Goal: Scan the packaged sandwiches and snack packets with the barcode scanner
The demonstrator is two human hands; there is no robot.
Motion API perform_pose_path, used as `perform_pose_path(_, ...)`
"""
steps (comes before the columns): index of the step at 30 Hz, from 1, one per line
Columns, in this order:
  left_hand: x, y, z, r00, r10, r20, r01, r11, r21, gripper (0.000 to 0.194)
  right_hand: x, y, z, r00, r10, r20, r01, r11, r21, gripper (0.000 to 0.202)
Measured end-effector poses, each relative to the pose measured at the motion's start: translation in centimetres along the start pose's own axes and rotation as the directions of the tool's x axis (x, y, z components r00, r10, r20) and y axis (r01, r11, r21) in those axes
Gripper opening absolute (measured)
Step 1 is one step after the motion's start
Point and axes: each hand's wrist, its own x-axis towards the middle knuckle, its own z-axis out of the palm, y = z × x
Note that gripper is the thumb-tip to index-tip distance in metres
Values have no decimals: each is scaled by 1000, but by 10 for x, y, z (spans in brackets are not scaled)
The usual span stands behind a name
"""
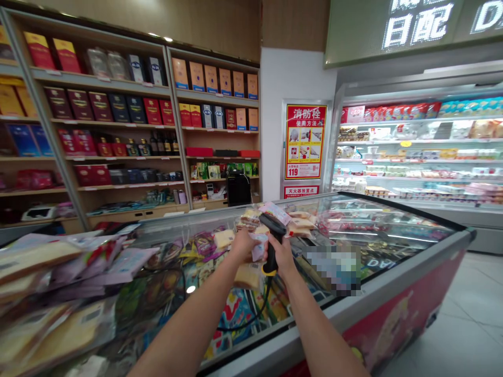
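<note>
Both of my hands reach out over a glass-topped freezer point(393, 293). My right hand point(281, 254) is wrapped round the handle of a black barcode scanner point(274, 225) with a yellow base, its cable hanging down and curving left. Just left of the scanner, my left hand point(243, 243) has its fingers closed at a clear plastic package point(251, 217); its fingertips touch the wrapping. A pale printed wrapper point(258, 247) shows between the two hands. Other bagged food packs point(302, 224) lie on the glass right behind the scanner.
Stacked bread-like packages point(39, 262) cover the left side of the freezer top. Colourful packs point(236, 309) show under the glass. Behind stand shelves of boxes point(121, 110), a red fire-hydrant poster point(305, 141) and a lit refrigerated display point(416, 157) at the right.
</note>
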Motion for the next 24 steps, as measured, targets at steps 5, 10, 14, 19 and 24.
perform_pose_path(5, -1, -17, -13, 997, -79, 26, 83, 918, -387, 8, -12, 17, 8, 994, 64, 87, -72, 994, 86, 53)
perform_pose_path(10, 1, -56, -34, 957, -286, -47, 74, 397, -915, 9, -32, 46, 22, 955, 244, 168, -256, 965, 54, 54)
perform_pose_path(14, -8, -85, -44, 874, -486, 11, 33, 38, -999, 13, -27, 53, 24, 952, 290, 99, -293, 956, 9, 55)
perform_pose_path(19, -20, -93, -38, 882, -470, 41, -82, -237, -968, 24, -4, 32, 24, 980, 179, -84, -185, 980, -71, 52)
perform_pose_path(24, -17, -81, -33, 912, -410, 25, -134, -355, -925, 26, -16, 35, 48, 996, 85, -16, -86, 995, -49, 48)
